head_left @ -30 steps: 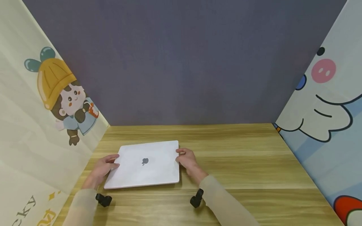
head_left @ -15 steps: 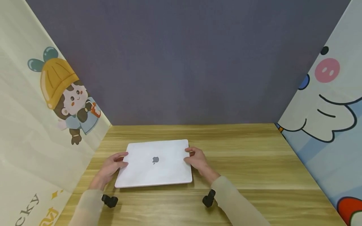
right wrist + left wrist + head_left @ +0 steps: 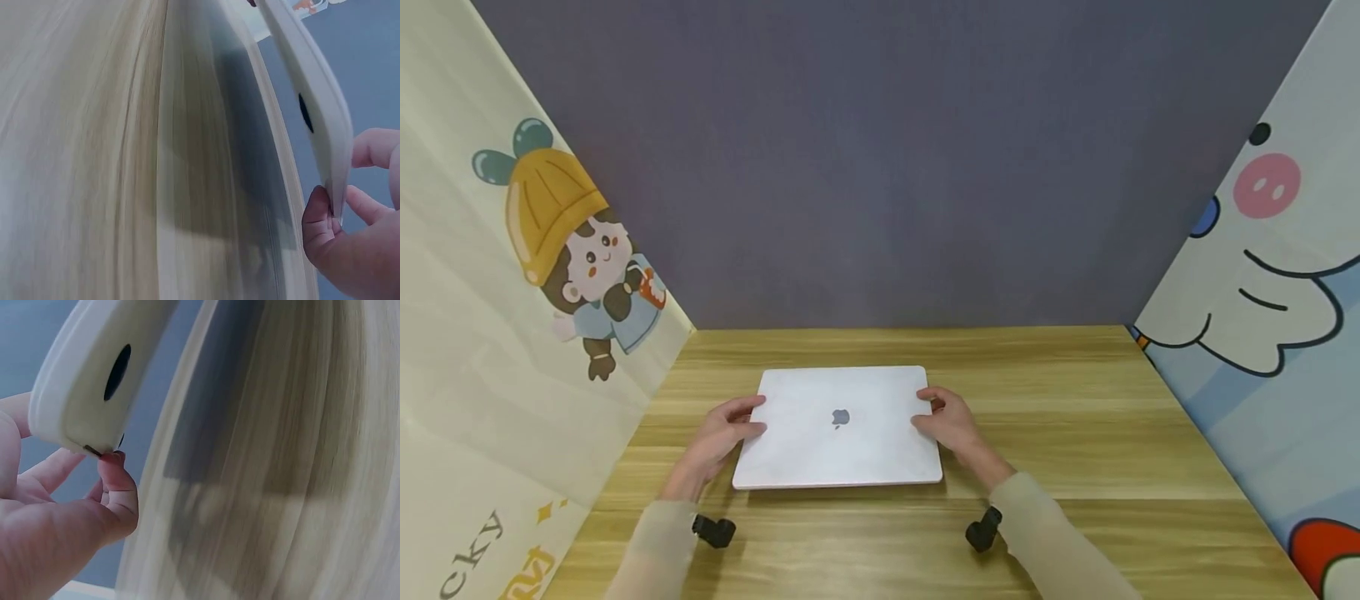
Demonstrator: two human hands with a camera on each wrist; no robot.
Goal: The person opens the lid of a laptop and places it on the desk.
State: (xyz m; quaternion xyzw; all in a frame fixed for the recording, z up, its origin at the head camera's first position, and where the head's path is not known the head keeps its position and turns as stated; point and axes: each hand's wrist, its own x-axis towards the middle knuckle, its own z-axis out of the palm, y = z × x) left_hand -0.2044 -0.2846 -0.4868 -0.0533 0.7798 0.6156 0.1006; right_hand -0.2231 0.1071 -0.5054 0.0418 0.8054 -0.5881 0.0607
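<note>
A closed silver laptop (image 3: pixel 842 454) with a dark apple logo on its lid is held flat in front of me, lid upward, in the head view. My left hand (image 3: pixel 718 435) grips its left edge, and my right hand (image 3: pixel 953 423) grips the right edge. In the left wrist view the laptop's underside (image 3: pixel 94 400) shows a black oval foot, and the curled fingers pinch a corner. The right wrist view shows the laptop (image 3: pixel 328 125) raised off the wood, its shadow falling beneath it.
The wood-grain table (image 3: pixel 1075 442) spreads around the laptop. A dark grey panel (image 3: pixel 895 167) stands at its back edge. Cartoon-printed panels (image 3: pixel 452 292) line the left and right sides. Each wrist carries a small black camera (image 3: pixel 715 532).
Both hands have carried the laptop to the right across the view. Its front and back edges now lie more level, having been slightly turned. Both grips stay the same.
</note>
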